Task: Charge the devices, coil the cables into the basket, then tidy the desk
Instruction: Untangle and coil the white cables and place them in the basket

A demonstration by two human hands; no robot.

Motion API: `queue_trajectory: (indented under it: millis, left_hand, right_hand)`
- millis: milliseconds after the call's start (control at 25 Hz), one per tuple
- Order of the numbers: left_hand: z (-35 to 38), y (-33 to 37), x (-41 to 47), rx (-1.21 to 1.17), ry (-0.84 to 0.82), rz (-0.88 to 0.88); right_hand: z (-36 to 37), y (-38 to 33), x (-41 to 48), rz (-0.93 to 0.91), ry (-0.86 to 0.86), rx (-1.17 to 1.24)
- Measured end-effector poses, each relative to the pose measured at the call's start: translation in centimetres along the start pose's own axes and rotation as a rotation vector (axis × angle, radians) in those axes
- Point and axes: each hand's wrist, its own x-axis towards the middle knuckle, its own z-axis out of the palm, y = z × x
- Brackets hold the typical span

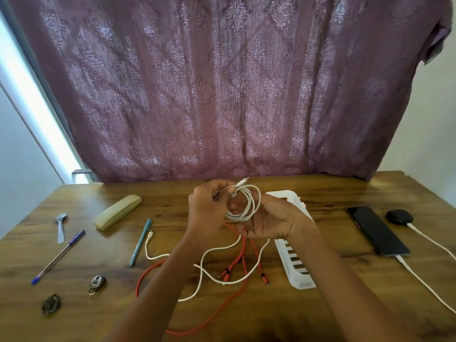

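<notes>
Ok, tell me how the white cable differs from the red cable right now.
The white cable is partly wound into loops; the red cable sprawls uncoiled. The white cable is held up by the left hand and right hand, its tail trailing on the desk; the red cable lies loose on the desk. Neither is in the basket yet.

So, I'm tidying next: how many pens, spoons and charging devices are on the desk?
Pens: 2, the blue pen and the teal pen
Spoons: 1, the spoon
Charging devices: 2, the phone and the earbud case, each with a white cable plugged in
Total: 5
</notes>
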Motion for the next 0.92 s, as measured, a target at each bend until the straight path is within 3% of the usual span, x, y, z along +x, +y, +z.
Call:
queue_trajectory:
  millis: [440,760,920]
  left_hand:
    - [0.3,-0.5,-0.1,0.056,-0.029,-0.007]
    - [0.2,-0.1,-0.3,0.019,0.042,-0.104]
    - [0.6,0.3,-0.3,0.019,0.051,-0.145]
  right_hand:
    - [0.2,-0.1,0.5,-0.141,0.11,0.214]
    - [-1.6,-1.4,-0.5,-0.753,0.495,0.077]
    - [-0.9,-1.5,-1.2,-1.005,0.587,-0.132]
